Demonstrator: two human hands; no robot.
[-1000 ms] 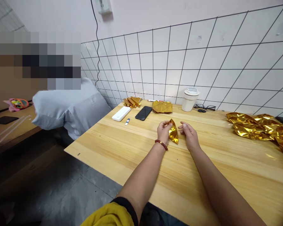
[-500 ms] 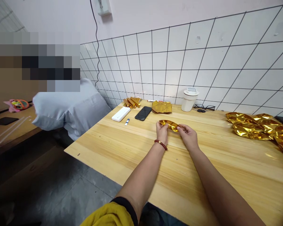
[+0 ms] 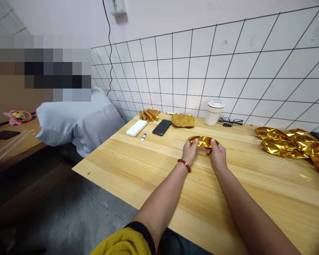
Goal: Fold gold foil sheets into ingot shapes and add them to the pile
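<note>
Both my hands hold one folded piece of gold foil paper point(image 3: 202, 141) just above the wooden table point(image 3: 154, 170). My left hand point(image 3: 189, 151), with a red bead bracelet on the wrist, pinches its left end. My right hand point(image 3: 218, 154) grips its right end. The foil lies stretched sideways between them, curved like a shallow boat.
At the table's far side lie folded gold pieces point(image 3: 149, 115), a white power bank point(image 3: 136, 128), a black phone point(image 3: 162, 127), a gold foil stack point(image 3: 183, 120), a white cup point(image 3: 213, 112) and glasses point(image 3: 231, 122). Crumpled gold sheets point(image 3: 292, 143) pile at right. A person in a grey shirt point(image 3: 77, 120) sits at left.
The foil piece went from hanging upright in my left hand to lying sideways between both hands, and both hands shifted slightly right.
</note>
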